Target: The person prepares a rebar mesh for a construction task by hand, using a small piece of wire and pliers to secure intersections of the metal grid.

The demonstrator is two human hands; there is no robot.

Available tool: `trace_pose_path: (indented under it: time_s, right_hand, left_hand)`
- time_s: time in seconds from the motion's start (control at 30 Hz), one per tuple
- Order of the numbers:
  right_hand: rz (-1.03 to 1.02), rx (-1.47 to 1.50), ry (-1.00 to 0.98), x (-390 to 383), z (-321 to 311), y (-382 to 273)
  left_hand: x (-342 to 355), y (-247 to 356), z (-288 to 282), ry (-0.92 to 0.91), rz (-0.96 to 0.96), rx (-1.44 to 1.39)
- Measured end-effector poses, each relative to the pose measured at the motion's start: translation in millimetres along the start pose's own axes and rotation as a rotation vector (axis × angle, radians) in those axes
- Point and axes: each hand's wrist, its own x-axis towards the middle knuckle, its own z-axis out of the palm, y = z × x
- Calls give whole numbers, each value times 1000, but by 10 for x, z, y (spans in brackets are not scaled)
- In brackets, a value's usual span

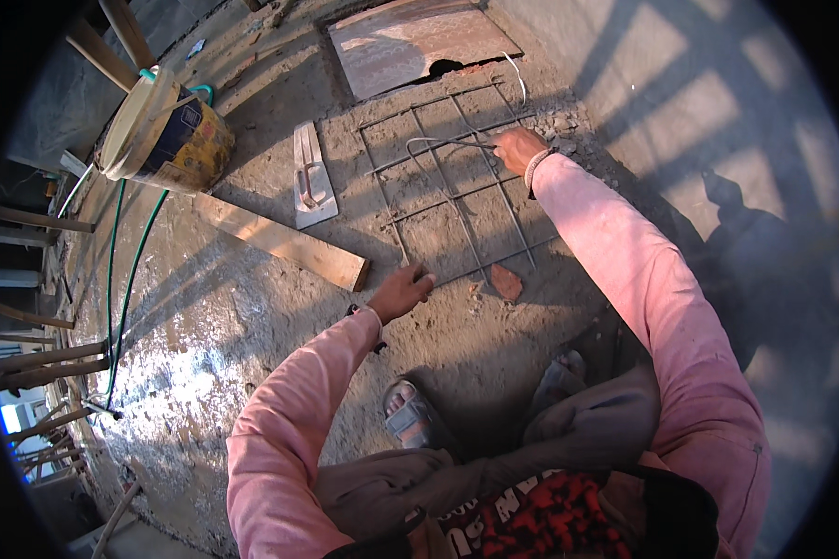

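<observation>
A square grid of tied steel bars (pixel 450 197) lies on the rough ground before me. My right hand (pixel 518 149) is closed on a bent thin rod (pixel 429 141) at the grid's upper right. My left hand (pixel 401 289) has curled fingers at the grid's lower left corner; what they grip is unclear. A reddish brick fragment (pixel 505 282) lies under the lower bars. Left of the grid are a metal trowel (pixel 309 191) and a wooden plank (pixel 280 242).
At the upper left stands a dirty bucket (pixel 186 144) beside wooden posts (pixel 112 58); green hose (pixel 140 252) runs leftward below it. A brown slab (pixel 405 47) lies at the back. A grey wall (pixel 736 140) rises at right, with rubble (pixel 564 126) along its foot. My sandalled feet (pixel 408 415) are below.
</observation>
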Motion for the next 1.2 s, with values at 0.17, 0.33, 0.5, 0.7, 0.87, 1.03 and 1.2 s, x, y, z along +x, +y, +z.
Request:
trace_pose_path:
  time_s: [0.17,0.33,0.5,0.7,0.87,1.03,1.2]
  right_hand:
    - [51,-87,6,51,-26,-36]
    - [86,-83,50,19,-60,-67]
    - [273,43,5,94,-34,-304]
    - [298,388,-67,60,23,-253]
    - [251,319,-103,50,-45,-243]
    - [393,521,-252,60,-193,-196]
    - [457,616,-217,165,-405,131]
  left_hand:
    - [-31,24,26,-15,-25,8]
    - [-52,85,51,-19,-64,-11]
    - [-30,15,37,-47,-43,29]
    - [-31,54,74,-64,-52,1]
    - [-47,44,85,-83,-68,19]
    - [-71,86,148,-99,-45,-54]
    - [-38,129,116,-78,-67,28]
